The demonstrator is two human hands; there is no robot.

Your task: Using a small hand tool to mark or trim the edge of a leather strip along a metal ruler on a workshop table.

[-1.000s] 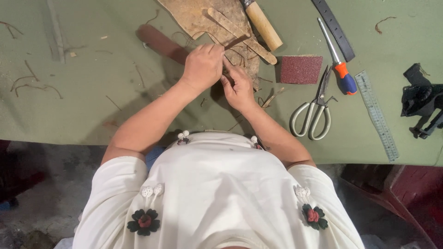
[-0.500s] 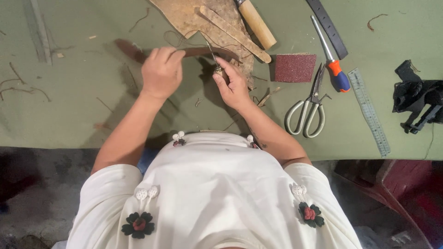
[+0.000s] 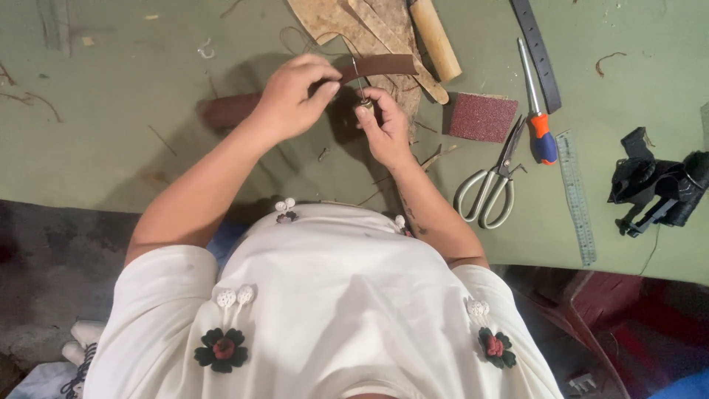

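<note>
**Brown leather strip held over the green table**

Brown leather forms the one strip (image 3: 373,66) in hand: it lies above the table (image 3: 111,140), its near end pinched in the left hand (image 3: 295,100), whose fingers curl closed around it. Just right of that grip, the right hand (image 3: 384,129) is closed on a thin metal awl (image 3: 360,85), its fingertips narrow around the small handle and the needle standing up to touch the strip's lower edge.

Directly behind the strip lie tan leather offcuts (image 3: 347,26), and on their right edge one wooden handle (image 3: 434,41) lies slanted. Right of the strip sits one square of red-brown sandpaper (image 3: 481,116). Further right lie one pair of scissors (image 3: 491,185) with pale handles, one screwdriver (image 3: 537,111) with an orange and blue grip, one dark flat bar (image 3: 538,52) and one clear ruler (image 3: 576,196). Well to the right of the strip is a black clamp-like tool (image 3: 657,188). No packages or labels can be made out.
</note>
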